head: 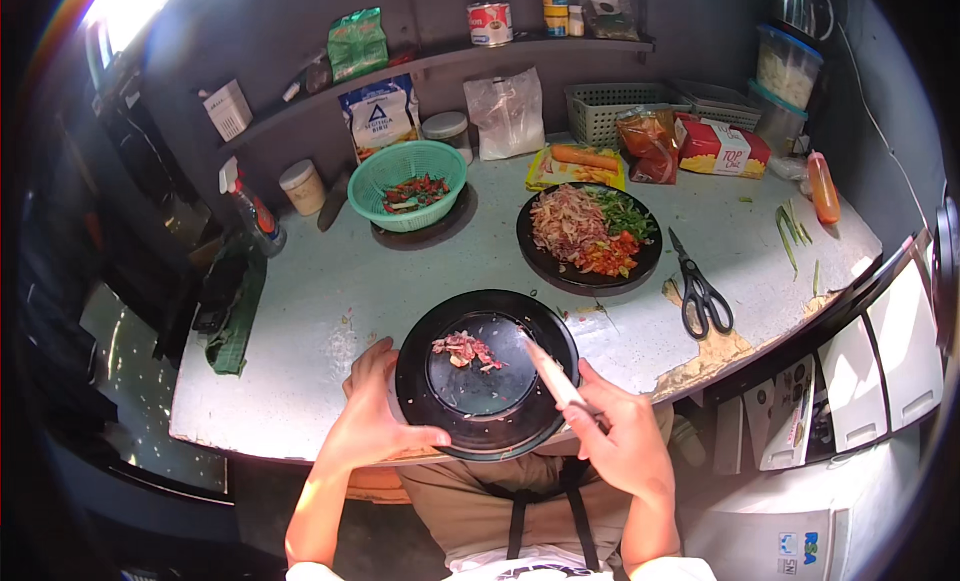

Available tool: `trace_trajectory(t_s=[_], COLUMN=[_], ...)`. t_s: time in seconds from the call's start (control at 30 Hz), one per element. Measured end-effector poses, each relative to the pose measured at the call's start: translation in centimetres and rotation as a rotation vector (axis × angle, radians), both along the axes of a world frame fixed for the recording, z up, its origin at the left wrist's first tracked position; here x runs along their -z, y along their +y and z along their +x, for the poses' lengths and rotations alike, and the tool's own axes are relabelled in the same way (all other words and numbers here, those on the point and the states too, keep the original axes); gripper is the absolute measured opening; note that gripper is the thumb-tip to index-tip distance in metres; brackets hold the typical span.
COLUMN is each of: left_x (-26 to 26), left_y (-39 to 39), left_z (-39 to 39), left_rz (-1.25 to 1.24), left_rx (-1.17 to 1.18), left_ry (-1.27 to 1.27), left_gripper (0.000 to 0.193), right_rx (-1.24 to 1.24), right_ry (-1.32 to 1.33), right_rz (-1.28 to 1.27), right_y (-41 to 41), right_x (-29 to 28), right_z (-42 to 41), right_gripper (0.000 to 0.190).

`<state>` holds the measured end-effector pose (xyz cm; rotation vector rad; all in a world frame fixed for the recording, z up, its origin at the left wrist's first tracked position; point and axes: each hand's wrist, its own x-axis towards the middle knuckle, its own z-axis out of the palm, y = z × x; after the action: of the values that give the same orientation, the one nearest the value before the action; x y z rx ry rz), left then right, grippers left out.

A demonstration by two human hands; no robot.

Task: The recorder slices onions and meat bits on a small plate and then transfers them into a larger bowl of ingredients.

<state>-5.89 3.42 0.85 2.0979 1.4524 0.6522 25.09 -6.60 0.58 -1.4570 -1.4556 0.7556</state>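
Observation:
In front of me a round black plate [487,434] lies at the table's near edge, slightly over it. A small heap of chopped reddish-purple shallot [463,350] sits left of its centre, with scraps scattered around. My left hand [375,416] grips the plate's left rim, thumb along the near side. My right hand [619,431] holds a pale, narrow knife [553,374], its tip pointing up and left over the plate's right side. Beyond is another black plate [529,254] bearing sliced shallots [570,224], chopped greens [626,215] and chopped red chillies [615,254].
Black-handled scissors [703,299] lie at right, near green stalks [787,236] and a sauce bottle [823,187]. A green colander [409,157] with red chillies stands at back left. Jars, bags, a basket [600,115] and a spray bottle [251,209] line the table's far side beneath a shelf [442,55].

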Motion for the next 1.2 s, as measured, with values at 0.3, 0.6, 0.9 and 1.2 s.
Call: trace_trajectory(t_s=[0.3, 0.6, 0.9, 1.2], left_x=[-3.2, -0.8, -6.6, -10.5], left_y=[6.8, 11.1, 16.7, 20.4], left_z=[1.8, 2.3, 3.3, 12.5], left_rz=[-0.498, -0.607, -0.424, -0.165], left_rx=[-0.151, -0.183, -0.140, -0.126], left_ry=[-0.405, -0.844, -1.048, -0.946], left_gripper=[0.052, 0.041, 0.041, 0.036], right_rx=[0.052, -0.001, 0.132, 0.081], right_ry=[0.245, 0.134, -0.123, -0.305], right_rz=[0.028, 0.048, 0.522, 0.800], right_y=[0.0, -0.2, 4.2, 15.4], right_x=[0.6, -0.5, -4.8, -10.2], right_z=[-2.1, 0.4, 5.4, 2.5], right_gripper=[0.023, 0.025, 0.018, 0.017])
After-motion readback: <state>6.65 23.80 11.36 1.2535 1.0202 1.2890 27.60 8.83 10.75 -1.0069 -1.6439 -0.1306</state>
